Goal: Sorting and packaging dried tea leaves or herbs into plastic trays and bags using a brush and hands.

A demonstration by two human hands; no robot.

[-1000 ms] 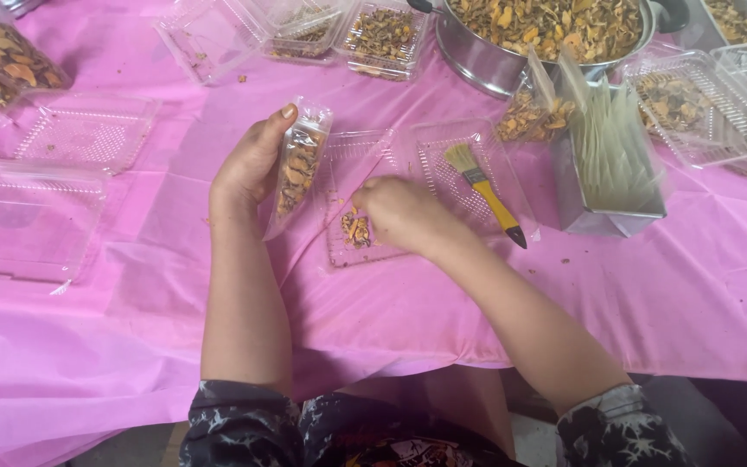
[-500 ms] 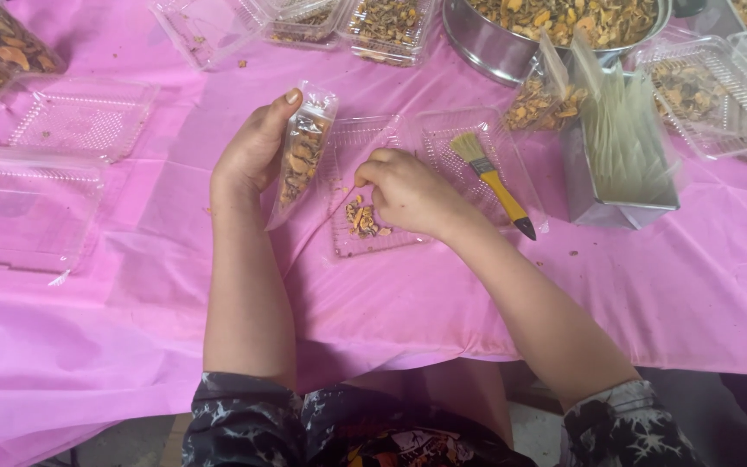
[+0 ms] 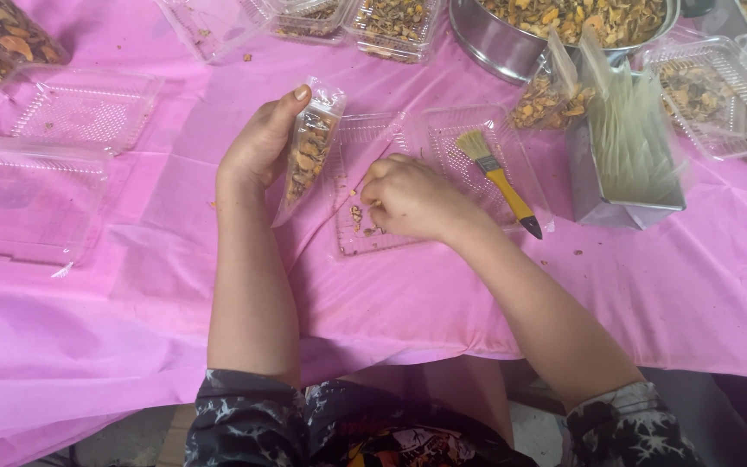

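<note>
Far left: 2 empty clear clamshell containers (image 3: 36, 186) lie open on the pink tabletop (image 3: 443, 303), well apart from the work. Left hand (image 3: 257, 143) is clamped on a clear cone-shaped plastic bag (image 3: 309, 151), thumb at the open top, tip pointing down toward the cloth; it's partly filled with brown dried pieces. Judgement: light, thin, crinkly film, slippery and easy to crush or spill, so best held near the rim as it is now, mouth kept up. Right hand (image 3: 412, 199) is just beside it, fingers pinched together over a few loose dried pieces (image 3: 358, 216) in the open clear tray (image 3: 365, 173); can't tell exactly what sits between the fingertips. Pieces look small, brittle, light: pinch grip, few at a time. On the tray's other half, touching it: yellow-handled brush (image 3: 499, 177), close to the right wrist and easy to knock. Further right: metal box of empty cone bags (image 3: 628, 143), steel bowl of dried pieces (image 3: 512, 39) behind, more filled trays (image 3: 711, 95) at the far edge.
</note>
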